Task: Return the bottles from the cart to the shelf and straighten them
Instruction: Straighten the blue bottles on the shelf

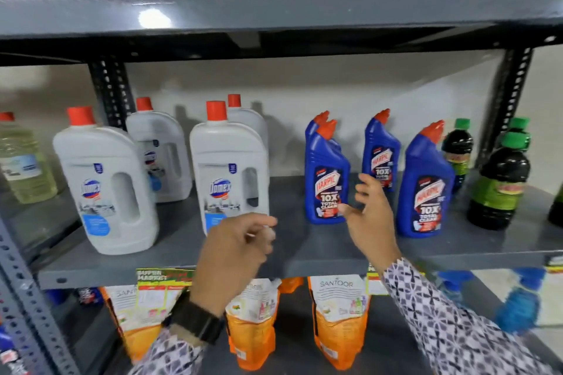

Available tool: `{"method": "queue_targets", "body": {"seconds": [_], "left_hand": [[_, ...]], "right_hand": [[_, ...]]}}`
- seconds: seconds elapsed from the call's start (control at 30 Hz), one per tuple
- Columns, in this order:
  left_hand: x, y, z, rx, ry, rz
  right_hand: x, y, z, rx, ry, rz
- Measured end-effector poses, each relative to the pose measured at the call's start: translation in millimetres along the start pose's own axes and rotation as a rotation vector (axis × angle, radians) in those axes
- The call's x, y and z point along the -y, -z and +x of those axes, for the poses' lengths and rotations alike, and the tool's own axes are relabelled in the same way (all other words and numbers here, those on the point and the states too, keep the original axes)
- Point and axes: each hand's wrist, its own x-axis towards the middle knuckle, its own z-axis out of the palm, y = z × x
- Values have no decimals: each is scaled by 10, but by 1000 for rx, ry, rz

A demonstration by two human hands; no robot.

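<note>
Both hands are empty — left hand [240,240] loosely curled, right hand [367,216] spread open; square the centre-frame blue bottle [327,179] labels-forward, gently.

left hand [234,256] fingers motion-blurred | yellow bottle [21,161] cut by left edge

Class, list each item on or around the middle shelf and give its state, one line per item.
White Domex bottles: four, upright, capped, two rows.
Blue Harpic bottles: four, upright, capped, unevenly spaced.
Dark green-capped bottles: upright, capped.
Pale yellow bottle: upright, capped, partly out of frame.
Orange pouches: standing on the lower shelf.
Left hand: empty, fingers curled, blurred.
Right hand: empty, open, between Harpic bottles.
</note>
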Motion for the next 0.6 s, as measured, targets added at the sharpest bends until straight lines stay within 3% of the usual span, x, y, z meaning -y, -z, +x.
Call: {"method": "queue_targets", "body": {"seconds": [0.07,0.17,0.4,0.6], "left_hand": [[-160,-383,172,154,-58,122],[-296,-825,521,206,-40,140],[-259,-1093,727,235,-15,-45],[-230,-1127,533,246,-44,-13]], "right_hand": [[-30,32,207,183,-97,33],[-67,38,370,336,-128,74],[-108,243,306,329,-40,-5],[-191,497,141,367,33,-64]]}}
